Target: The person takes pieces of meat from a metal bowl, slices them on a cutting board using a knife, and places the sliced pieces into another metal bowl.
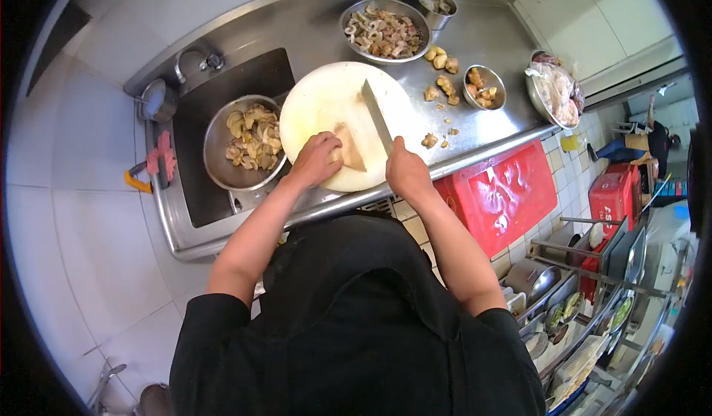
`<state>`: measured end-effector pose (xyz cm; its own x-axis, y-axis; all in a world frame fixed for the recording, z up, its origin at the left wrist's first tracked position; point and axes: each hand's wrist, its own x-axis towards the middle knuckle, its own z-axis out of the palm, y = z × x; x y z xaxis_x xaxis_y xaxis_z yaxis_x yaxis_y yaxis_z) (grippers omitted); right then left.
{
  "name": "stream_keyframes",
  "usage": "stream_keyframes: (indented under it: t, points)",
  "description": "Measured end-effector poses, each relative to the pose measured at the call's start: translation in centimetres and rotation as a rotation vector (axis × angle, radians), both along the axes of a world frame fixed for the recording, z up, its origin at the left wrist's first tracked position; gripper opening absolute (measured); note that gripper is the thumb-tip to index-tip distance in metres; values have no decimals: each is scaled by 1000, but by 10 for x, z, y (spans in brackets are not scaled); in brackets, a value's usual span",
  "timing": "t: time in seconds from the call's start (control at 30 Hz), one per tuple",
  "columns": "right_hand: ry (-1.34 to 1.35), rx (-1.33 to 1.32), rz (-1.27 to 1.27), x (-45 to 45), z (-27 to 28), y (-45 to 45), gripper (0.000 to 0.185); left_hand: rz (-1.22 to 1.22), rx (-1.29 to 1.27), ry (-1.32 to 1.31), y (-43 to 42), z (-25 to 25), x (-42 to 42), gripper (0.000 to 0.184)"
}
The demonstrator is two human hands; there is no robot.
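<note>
A round white cutting board lies on the steel counter beside the sink. My left hand rests on the board with its fingers bent together over a pale food piece whose kind I cannot make out. Next to those fingers lies a flat tan piece with a pointed end. My right hand is wrapped round the handle of a large knife at the board's right edge. The blade points away from me over the board, apart from the tan piece.
A steel bowl of pale cut pieces sits over the sink. Behind the board are a colander of chopped meat and a small pot. Ginger-like lumps, a small bowl and a bagged-meat bowl are rightward. Another person is far right.
</note>
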<state>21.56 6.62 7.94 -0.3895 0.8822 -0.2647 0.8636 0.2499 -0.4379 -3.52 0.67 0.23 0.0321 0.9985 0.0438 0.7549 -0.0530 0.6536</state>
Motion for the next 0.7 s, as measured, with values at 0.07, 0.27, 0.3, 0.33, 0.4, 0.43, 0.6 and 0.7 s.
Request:
stream_keyframes:
  t: [0.07,0.27,0.3,0.33,0.4,0.43,0.6,0.7]
  points:
    - [37,-10,77,5,15,-17,18,-5,-29,-12,-1,-5,-1,45]
    - [-3,-96,174,2,26,-52,17,82,5,56,-2,-4,13,44]
    - [-16,-109,180,3,26,-54,18,54,41,76,0,-5,13,45]
    - [-29,-119,184,3,26,-55,19,23,79,96,2,-5,12,46]
    - [-51,-127,196,1,21,-56,19,5,34,89,5,-2,10,46]
    - [-73,-134,213,0,17,-56,19,-8,-11,83,6,-1,9,46]
    - [-34,13,261,-6,1,-59,15,-31,12,21,4,-3,5,46]
    - [-43,2,268,-14,1,-53,15,-24,35,-3,2,-6,5,46]
